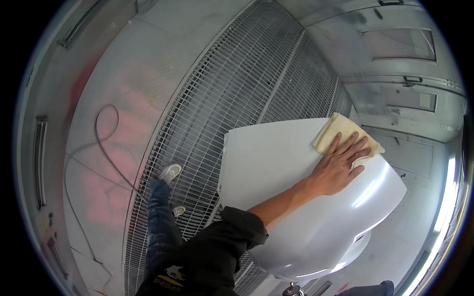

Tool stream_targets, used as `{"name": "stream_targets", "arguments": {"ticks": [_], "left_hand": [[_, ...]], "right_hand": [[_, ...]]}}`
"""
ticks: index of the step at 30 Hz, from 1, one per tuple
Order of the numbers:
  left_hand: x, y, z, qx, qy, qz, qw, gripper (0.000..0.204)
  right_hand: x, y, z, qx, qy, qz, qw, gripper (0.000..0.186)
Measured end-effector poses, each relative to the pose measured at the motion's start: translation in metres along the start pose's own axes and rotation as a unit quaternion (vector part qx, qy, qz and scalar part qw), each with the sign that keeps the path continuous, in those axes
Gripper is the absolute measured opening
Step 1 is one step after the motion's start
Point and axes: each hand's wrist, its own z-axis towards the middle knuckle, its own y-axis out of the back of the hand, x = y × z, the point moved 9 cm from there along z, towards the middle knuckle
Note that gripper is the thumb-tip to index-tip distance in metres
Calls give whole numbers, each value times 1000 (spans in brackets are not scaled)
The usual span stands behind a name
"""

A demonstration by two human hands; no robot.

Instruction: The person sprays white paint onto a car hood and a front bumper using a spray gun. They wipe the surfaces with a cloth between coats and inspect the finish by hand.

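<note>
My left hand (340, 165) presses a folded, pale yellow cloth (333, 133) against the upper right edge of a glossy silver-white car body panel (276, 163), which looks like a hood. The fingers are spread over the cloth, and part of it is tucked between thumb and fingers. A dark rolled-up sleeve (242, 224) covers that arm above the bare forearm. My right hand does not show. At the bottom edge, below the panel, there is a small shiny metal fitting (293, 290), cut off by the frame.
Metal floor grating (232, 89) runs beneath the panel. My jeans-covered leg and light shoe (170, 172) stand on it at the left. A thin dark hose (101, 140) loops over the pink-stained floor. Walls with windowed doors (400, 44) and a bright light strip (447, 192) lie right.
</note>
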Motion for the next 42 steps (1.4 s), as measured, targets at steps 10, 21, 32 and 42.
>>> {"name": "stream_targets", "arguments": {"ticks": [10,21,32,42], "left_hand": [[311,71,-195,-83,504,10,860,51],[239,67,-214,-153,436,-91,882,56],[-131,-82,-1,109,-126,184,969,49],[-139,-90,-159,350,-228,234,878,53]], "right_hand": [[14,-24,9,-12,-19,-13,1000,36],[13,1,-39,-8,13,10,1000,36],[-13,52,-110,-8,60,67,996,36],[-44,92,-135,14,87,-2,996,37]]}}
